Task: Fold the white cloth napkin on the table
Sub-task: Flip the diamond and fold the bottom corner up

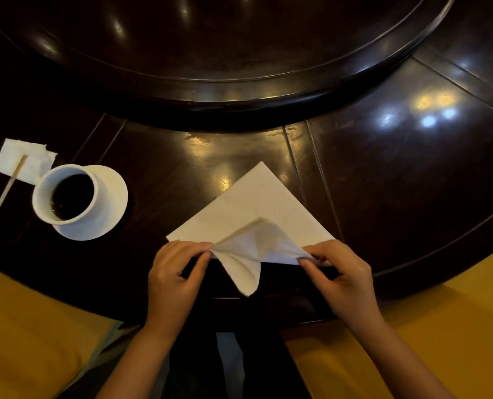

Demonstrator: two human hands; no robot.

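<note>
The white cloth napkin [254, 205] lies as a triangle on the dark round table [398, 174], its point facing away from me. Its near part is lifted off the wood and curls into a loose flap that droops over the table's front edge. My left hand [176, 272] pinches the flap's left end between thumb and fingers. My right hand [340, 272] pinches the right end in the same way. The two hands sit level with each other, about a napkin's width apart.
A white cup of dark drink [67, 194] stands on a white saucer [113, 203] at the left. Behind it lies a small paper napkin [18, 159] with a wooden stirrer [5, 194] across it. A raised turntable [239, 93] fills the table's centre. Yellow seat cushions [32, 335] flank my legs.
</note>
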